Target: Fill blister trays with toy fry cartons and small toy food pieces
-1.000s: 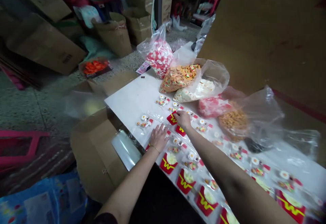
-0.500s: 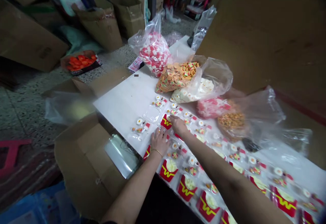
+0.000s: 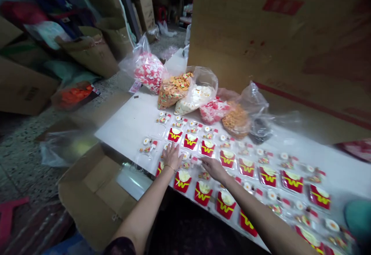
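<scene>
Rows of clear plastic trays hold toy pieces: red fries boxes with a yellow zigzag (image 3: 190,141), small white-and-orange egg-like discs (image 3: 146,141) and red-and-white pieces (image 3: 153,145). My left hand (image 3: 173,156) lies with its fingers spread over trays near the table's left end, just below one red fries box (image 3: 174,135). To its right, my right hand (image 3: 216,169) hovers above the front row, fingers drawn together and pointing left. Whatever it may hold is hidden.
Along the back of the white table (image 3: 116,131) stand clear bags of pink-and-white pieces (image 3: 149,71), orange pieces (image 3: 174,89) and white pieces (image 3: 195,96). Behind them rises a large cardboard sheet (image 3: 278,46). An open carton (image 3: 89,181) sits on the left.
My right hand has drawn back from the red fries box at the row's left end, toward the front row. My left hand stays among the trays. The view has turned right.
</scene>
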Tool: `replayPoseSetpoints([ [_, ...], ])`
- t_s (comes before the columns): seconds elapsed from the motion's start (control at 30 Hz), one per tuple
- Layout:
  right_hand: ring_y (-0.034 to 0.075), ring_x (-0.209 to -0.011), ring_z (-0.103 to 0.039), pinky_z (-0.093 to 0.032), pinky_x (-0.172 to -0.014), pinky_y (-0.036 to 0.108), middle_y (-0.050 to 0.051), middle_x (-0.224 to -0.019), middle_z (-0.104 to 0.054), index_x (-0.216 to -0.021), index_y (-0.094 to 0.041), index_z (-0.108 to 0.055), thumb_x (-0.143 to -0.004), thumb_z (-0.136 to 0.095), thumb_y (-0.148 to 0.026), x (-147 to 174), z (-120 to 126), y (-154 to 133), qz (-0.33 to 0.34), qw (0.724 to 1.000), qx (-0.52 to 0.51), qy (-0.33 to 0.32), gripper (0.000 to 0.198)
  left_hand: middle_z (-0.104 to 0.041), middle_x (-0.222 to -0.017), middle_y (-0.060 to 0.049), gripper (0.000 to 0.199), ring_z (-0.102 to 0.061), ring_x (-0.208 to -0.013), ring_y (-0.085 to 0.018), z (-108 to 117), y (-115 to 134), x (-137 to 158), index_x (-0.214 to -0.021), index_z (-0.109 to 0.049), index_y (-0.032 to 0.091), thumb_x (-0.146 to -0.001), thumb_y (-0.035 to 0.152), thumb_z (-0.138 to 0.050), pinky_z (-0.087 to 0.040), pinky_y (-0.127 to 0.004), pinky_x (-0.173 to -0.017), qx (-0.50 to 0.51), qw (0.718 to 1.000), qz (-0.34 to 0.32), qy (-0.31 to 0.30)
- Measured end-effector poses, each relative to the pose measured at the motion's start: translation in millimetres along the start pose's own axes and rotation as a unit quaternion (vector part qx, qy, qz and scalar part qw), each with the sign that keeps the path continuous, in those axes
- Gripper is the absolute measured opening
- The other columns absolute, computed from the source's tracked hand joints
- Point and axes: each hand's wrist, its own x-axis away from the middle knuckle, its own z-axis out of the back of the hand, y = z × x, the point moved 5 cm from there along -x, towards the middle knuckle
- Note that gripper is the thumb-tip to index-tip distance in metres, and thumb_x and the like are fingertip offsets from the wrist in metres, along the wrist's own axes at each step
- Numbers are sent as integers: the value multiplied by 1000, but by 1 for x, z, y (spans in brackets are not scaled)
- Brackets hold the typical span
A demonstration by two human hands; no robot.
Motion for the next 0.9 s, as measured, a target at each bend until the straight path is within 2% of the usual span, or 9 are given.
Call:
replayPoseSetpoints([
  [0.1,20,-83,-61,-46,-75,32,7,-93,-67,-95,-20,-65,-77,-48,-29,105,10,60,-93,990,-79,69,27,-39,-135,-13,45,-33,-124,-29,-10,46,27,-121,-49,18,-80,35,-46,-24,-52,-99,40,997,-63,-11],
  [0.2,18,-65,-59,-46,-62,29,5,-71,-66,-75,-18,-66,-69,-52,-34,206,34,123,-215,947,-110,211,21,-49,-127,-12,36,-44,-116,-26,-35,107,62,-112,-57,19,-79,32,-48,-31,-48,-96,95,979,-175,-44],
  [0.3,16,-54,-55,-43,-53,27,3,-57,-61,-61,-17,-63,-65,-52,-36,304,75,177,-316,874,-130,346,22,-55,-120,-12,33,-49,-113,-25,-64,167,86,-107,-59,19,-79,31,-47,-37,-46,-93,142,955,-256,-51],
  [0.4,15,-50,-53,-42,-52,27,3,-55,-61,-66,-16,-66,-64,-51,-37,411,129,233,-409,774,-99,474,27,-60,-113,-11,34,-54,-106,-24,-93,239,100,-105,-61,18,-78,33,-47,-42,-43,-90,171,925,-331,-75],
  [0.5,18,-61,-57,-44,-60,30,9,-71,-66,-84,-11,-67,-69,-44,-37,512,179,293,-475,681,-56,555,37,-64,-105,-11,34,-58,-100,-23,-116,320,122,-100,-62,17,-78,37,-47,-45,-41,-88,188,906,-368,-93],
  [0.57,21,-75,-58,-43,-68,32,13,-88,-65,-96,-8,-64,-72,-41,-35,561,206,334,-501,640,-37,582,43,-65,-104,-10,33,-59,-99,-22,-127,375,147,-99,-62,17,-78,36,-46,-47,-40,-87,190,901,-377,-103],
  [0.63,22,-84,-57,-42,-74,33,15,-97,-63,-100,-9,-63,-73,-41,-34,591,229,374,-516,621,-27,589,43,-65,-103,-10,32,-59,-99,-22,-136,429,177,-99,-62,17,-77,34,-47,-47,-40,-86,187,889,-399,-124],
  [0.73,23,-90,-54,-39,-80,33,13,-97,-63,-95,-12,-65,-73,-45,-33,604,257,422,-522,632,-20,572,36,-65,-104,-10,31,-59,-99,-22,-145,496,220,-100,-62,18,-76,32,-50,-47,-39,-87,183,857,-453,-165],
  [0.9,25,-94,-51,-37,-79,35,11,-95,-62,-86,-17,-67,-68,-59,-35,599,281,463,-549,667,-12,503,28,-65,-104,-9,30,-59,-98,-22,-148,556,252,-102,-62,19,-78,32,-50,-48,-38,-86,171,841,-473,-199],
])
